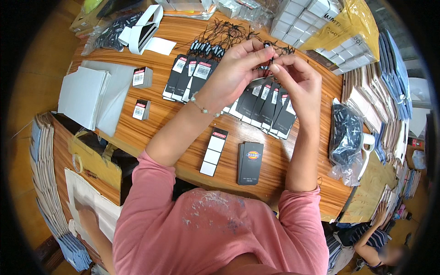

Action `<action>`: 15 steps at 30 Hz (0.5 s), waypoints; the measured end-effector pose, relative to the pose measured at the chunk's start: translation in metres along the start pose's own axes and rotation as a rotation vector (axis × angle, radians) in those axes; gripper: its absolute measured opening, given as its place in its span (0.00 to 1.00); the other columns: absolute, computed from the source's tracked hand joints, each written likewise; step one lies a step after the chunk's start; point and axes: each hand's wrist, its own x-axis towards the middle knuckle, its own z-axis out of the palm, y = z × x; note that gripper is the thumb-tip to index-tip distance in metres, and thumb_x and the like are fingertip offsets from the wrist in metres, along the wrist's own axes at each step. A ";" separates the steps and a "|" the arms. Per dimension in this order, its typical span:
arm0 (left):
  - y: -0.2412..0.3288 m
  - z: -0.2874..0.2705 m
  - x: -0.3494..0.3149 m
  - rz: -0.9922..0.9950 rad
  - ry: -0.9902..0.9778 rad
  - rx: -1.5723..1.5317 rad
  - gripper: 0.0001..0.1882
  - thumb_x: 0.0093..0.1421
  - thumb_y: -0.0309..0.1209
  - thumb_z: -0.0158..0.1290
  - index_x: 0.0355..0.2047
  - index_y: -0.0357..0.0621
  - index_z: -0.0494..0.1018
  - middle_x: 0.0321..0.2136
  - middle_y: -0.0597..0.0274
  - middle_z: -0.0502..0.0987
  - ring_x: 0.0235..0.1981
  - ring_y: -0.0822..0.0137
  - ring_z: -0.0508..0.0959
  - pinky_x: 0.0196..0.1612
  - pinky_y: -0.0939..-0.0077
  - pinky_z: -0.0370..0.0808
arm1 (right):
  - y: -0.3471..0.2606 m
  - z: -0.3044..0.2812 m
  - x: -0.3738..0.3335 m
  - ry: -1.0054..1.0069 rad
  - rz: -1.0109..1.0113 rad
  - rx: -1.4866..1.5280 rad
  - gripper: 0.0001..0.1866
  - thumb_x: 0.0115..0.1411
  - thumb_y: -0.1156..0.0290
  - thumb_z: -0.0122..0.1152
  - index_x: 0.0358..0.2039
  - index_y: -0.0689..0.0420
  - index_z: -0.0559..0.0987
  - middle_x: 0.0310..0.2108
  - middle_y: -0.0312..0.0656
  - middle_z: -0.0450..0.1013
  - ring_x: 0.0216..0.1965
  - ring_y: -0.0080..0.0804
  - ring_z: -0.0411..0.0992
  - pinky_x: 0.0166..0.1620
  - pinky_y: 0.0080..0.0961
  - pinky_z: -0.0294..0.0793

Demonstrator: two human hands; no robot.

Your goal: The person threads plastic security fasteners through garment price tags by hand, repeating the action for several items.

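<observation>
My left hand (231,68) and my right hand (302,85) come together over the far part of the table, thumbs and forefingers pinching a black cord (267,72) between them. The fingers partly cover the cord's end. Below them fan out dark hang tags (262,107) with barcode stickers. More corded tags (185,80) lie beside my left wrist, their black cords (220,36) tangled toward the back. Nearer to me are a stack of dark tags (250,164) and a strip of white stickers (213,152). Two small stacks of barcode labels (142,77) sit at the left.
White paper sheets (82,96) lie at the left edge. At back right stands a yellow bag (327,34) around white packs. Folded garments (362,96) and a clear plastic bag (346,137) line the right. Another person (366,243) is at lower right; another arm (94,229) at lower left.
</observation>
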 end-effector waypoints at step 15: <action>0.013 0.006 -0.006 0.098 -0.202 0.244 0.07 0.54 0.28 0.50 0.29 0.37 0.67 0.25 0.61 0.73 0.28 0.73 0.73 0.33 0.84 0.71 | -0.012 -0.021 0.000 -0.063 -0.269 -0.190 0.05 0.48 0.78 0.58 0.27 0.64 0.77 0.28 0.41 0.72 0.31 0.26 0.70 0.36 0.18 0.68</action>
